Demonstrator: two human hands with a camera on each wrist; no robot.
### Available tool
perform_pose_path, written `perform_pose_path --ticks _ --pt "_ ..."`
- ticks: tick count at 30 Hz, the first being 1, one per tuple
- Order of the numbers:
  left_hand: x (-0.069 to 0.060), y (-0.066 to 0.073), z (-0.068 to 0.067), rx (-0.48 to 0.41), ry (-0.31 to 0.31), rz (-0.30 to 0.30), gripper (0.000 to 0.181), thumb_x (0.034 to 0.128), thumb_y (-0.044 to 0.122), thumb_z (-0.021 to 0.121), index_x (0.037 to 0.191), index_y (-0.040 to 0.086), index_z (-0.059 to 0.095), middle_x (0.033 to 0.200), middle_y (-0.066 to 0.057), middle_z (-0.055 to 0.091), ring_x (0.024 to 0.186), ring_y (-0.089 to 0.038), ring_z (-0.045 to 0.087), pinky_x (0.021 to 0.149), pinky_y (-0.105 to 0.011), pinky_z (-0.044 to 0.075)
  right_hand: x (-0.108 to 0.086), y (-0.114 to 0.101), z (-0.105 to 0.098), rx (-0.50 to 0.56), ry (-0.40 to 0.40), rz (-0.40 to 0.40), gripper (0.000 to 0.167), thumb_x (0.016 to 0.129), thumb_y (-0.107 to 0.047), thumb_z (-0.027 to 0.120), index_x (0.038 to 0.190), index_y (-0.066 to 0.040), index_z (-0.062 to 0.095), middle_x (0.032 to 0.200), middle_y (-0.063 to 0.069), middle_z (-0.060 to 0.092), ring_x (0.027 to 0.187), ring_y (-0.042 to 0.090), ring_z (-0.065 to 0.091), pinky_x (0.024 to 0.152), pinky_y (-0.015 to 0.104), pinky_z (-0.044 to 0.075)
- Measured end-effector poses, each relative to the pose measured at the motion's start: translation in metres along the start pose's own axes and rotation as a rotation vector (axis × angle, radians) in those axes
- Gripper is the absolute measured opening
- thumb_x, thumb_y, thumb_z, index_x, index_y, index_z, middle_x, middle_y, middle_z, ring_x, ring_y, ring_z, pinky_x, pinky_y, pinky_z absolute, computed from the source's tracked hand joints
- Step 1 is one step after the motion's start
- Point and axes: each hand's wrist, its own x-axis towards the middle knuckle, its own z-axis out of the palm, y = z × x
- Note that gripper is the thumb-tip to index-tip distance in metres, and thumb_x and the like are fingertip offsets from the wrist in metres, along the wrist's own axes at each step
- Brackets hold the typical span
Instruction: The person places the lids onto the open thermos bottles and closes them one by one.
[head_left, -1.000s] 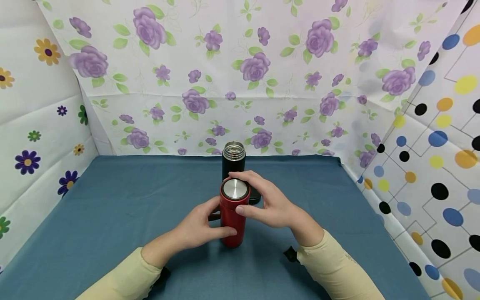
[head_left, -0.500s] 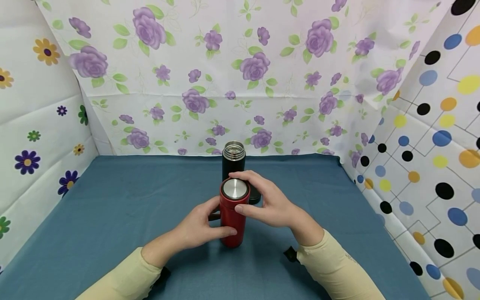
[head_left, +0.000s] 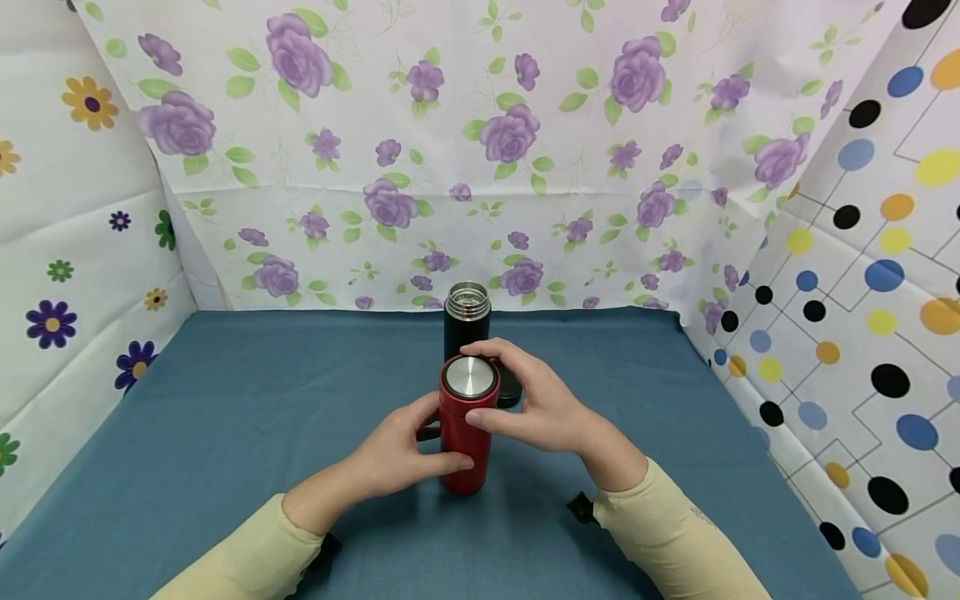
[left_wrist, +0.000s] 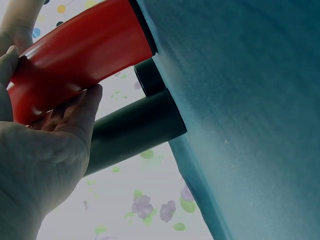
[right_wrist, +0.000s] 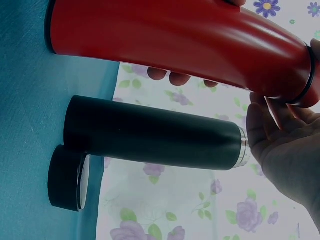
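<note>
Operator: "Where is the red bottle?"

Spotter: "It stands upright on the desk, between your two hands, with your fingers around it on both sides."

Operator: "And the left hand?"

Spotter: "You grip the body with it: the thumb lies across the near side, and in the right wrist view your other fingertips show past the far side. They are parted only by the bottle's width."

Operator: "The right hand?"

Spotter: "It is higher. You curl it round the steel-topped cap, thumb in front near the seam, fingers behind. How hard you press, I cannot tell. Behind stands the uncapped black bottle, with a black cap at its base."
</note>
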Motion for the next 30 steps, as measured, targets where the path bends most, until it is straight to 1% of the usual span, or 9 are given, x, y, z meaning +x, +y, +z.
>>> perform_pose_path --ticks 4,6,13,18,25,30 --pt "0.0001 0.0001 0.0001 0.001 -0.001 0.001 0.067 0.0961 0.028 0.091 0.155 0.025 0.059 0.147 0.008 0.067 0.138 -0.018 0.064 0.114 -0.054 0.056 0.0001 -0.0001 0.0000 -0.006 0.006 0.003 0.066 0.099 -0.010 0.082 0.158 -0.005 0.053 0.146 0.003 0.065 0.124 0.021 0.068 0.105 0.043 0.059" --pt "0.0001 0.0003 0.0001 0.000 -0.002 0.000 0.067 0.0963 0.028 0.091 0.155 0.025 0.059 0.147 0.008 0.067 0.138 -0.018 0.064 0.115 -0.054 0.056 0.0002 -0.0006 -0.0001 -0.008 0.009 0.004 0.067 0.098 -0.010 0.083 0.158 -0.004 0.053 0.146 0.003 0.065 0.124 0.021 0.068 0.104 0.042 0.060" --pt "-0.0006 0.0003 -0.0004 -0.013 -0.005 -0.007 0.067 0.0961 0.027 0.091 0.154 0.025 0.059 0.147 0.007 0.067 0.139 -0.021 0.064 0.115 -0.058 0.055 0.0007 -0.0018 0.0000 -0.020 0.017 0.015 0.068 0.097 -0.011 0.085 0.156 -0.004 0.054 0.145 0.004 0.065 0.123 0.020 0.067 0.104 0.042 0.060" --pt "-0.0009 -0.0001 0.0001 -0.010 -0.006 -0.013 0.066 0.0964 0.028 0.091 0.154 0.024 0.059 0.147 0.006 0.067 0.139 -0.022 0.064 0.115 -0.059 0.055 0.0001 -0.0018 0.0000 -0.029 0.020 0.024 0.067 0.096 -0.010 0.087 0.155 -0.005 0.055 0.144 0.003 0.065 0.123 0.020 0.067 0.104 0.042 0.059" --pt "-0.0001 -0.0009 0.0007 -0.009 -0.006 -0.007 0.066 0.0967 0.028 0.091 0.154 0.025 0.059 0.146 0.007 0.067 0.138 -0.020 0.064 0.114 -0.056 0.056 0.0003 -0.0019 0.0001 -0.034 0.028 0.029 0.068 0.095 -0.011 0.088 0.154 -0.012 0.056 0.145 0.003 0.065 0.123 0.020 0.067 0.104 0.042 0.059" --pt "0.0001 0.0001 -0.0008 -0.015 -0.009 -0.005 0.066 0.0963 0.027 0.091 0.154 0.024 0.059 0.146 0.007 0.067 0.138 -0.019 0.064 0.115 -0.055 0.056 0.0003 -0.0019 0.0003 -0.030 0.030 0.024 0.068 0.094 -0.009 0.089 0.154 -0.012 0.056 0.143 0.003 0.065 0.121 0.020 0.068 0.102 0.041 0.060"
